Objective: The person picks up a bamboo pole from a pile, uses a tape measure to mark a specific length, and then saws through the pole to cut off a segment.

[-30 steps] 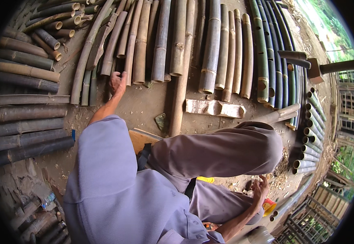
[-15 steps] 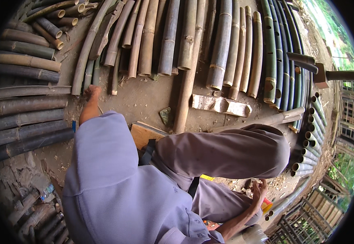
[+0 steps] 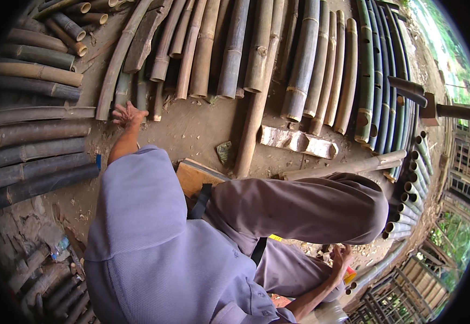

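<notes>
My left hand (image 3: 129,114) reaches out at the upper left with its fingers spread, holding nothing. It is at the near ends of short green bamboo poles (image 3: 122,89), beside a longer pale bamboo pole (image 3: 105,97); whether it touches them I cannot tell. My right hand (image 3: 342,256) is at the lower right, by my bent leg. Its fingers are curled together, and anything in them is too small to make out. A red and yellow object (image 3: 349,275) shows just under that hand.
Bamboo poles (image 3: 232,59) lie side by side across the far ground, with more stacked at left (image 3: 35,140) and right (image 3: 402,221). A notched pale log (image 3: 298,142) and a wooden board (image 3: 198,179) lie nearer. Wood scraps (image 3: 35,275) fill the lower left.
My left hand has moved slightly right, and its bunched fingers have spread apart. My right hand stays by my leg. The whole view has shifted a little.
</notes>
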Motion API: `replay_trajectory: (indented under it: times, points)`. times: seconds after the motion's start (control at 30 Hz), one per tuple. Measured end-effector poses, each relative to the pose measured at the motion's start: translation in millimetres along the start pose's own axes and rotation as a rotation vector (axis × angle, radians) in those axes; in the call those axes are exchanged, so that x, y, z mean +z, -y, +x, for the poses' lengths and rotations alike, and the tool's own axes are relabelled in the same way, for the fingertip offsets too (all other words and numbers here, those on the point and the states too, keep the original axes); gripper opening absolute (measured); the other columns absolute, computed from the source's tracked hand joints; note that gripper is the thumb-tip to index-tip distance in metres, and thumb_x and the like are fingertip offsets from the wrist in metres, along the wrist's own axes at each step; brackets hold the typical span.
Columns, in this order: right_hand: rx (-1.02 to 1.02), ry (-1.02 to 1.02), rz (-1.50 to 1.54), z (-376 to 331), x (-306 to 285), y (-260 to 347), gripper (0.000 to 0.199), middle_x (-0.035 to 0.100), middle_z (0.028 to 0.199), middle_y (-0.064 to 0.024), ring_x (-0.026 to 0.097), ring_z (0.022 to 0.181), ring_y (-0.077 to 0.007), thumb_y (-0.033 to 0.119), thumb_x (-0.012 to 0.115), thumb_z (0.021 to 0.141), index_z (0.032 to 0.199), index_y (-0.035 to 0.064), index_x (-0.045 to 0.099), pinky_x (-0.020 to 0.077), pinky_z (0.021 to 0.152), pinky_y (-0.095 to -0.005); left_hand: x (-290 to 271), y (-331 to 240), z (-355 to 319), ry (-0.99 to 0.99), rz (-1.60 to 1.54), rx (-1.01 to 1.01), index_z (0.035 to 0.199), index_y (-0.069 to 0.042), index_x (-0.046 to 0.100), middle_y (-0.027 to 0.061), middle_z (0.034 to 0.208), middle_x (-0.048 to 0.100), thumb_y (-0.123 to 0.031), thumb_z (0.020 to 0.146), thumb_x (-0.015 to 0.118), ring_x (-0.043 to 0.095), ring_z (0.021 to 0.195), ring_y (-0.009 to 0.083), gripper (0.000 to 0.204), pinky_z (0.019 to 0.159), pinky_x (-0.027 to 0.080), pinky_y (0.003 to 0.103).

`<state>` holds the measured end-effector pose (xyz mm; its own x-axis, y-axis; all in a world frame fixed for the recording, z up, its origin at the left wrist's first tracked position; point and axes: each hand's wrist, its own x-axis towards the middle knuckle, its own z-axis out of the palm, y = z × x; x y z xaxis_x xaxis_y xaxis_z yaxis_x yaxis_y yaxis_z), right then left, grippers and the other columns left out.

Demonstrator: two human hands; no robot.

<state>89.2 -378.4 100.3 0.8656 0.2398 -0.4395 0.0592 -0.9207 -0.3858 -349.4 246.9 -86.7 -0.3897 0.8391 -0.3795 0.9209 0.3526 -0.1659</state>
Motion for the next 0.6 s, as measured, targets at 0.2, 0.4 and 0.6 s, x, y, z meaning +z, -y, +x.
replay_trajectory:
  times: [0.2,0.4,0.6]
  points:
    - [0.01,-0.016,-0.008,-6,1,2,0.025,0.054,0.058,-0.0053,0.05,0.049,-0.0131,0.018,0.059,0.086,0.104,0.0016,0.057,0.0392,0.046,-0.03,-11,12,24,0.143,-0.052,-0.003,0.133,-0.02,0.048,0.023,0.147,0.019,-0.044,0.058,0.079,0.018,0.133,0.0478,0.084,0.109,0.018,0.059]
    - [0.015,-0.016,-0.026,-7,2,4,0.026,0.055,0.058,-0.0066,0.051,0.049,-0.0145,0.021,0.059,0.086,0.102,0.0012,0.057,0.04,0.047,-0.0314,-1,16,34,0.114,0.04,0.125,0.124,-0.013,0.056,0.0245,0.142,0.026,-0.045,0.061,0.077,0.029,0.128,0.0458,0.074,0.105,0.029,0.055]
    - [0.016,-0.004,-0.064,-3,2,5,0.027,0.056,0.058,-0.0078,0.053,0.049,-0.0158,0.024,0.059,0.086,0.1,0.0008,0.057,0.0409,0.048,-0.0329,3,14,23,0.099,-0.056,0.299,0.124,-0.007,0.056,0.0301,0.14,0.022,-0.047,0.06,0.077,0.038,0.12,0.0474,0.078,0.103,0.034,0.051]
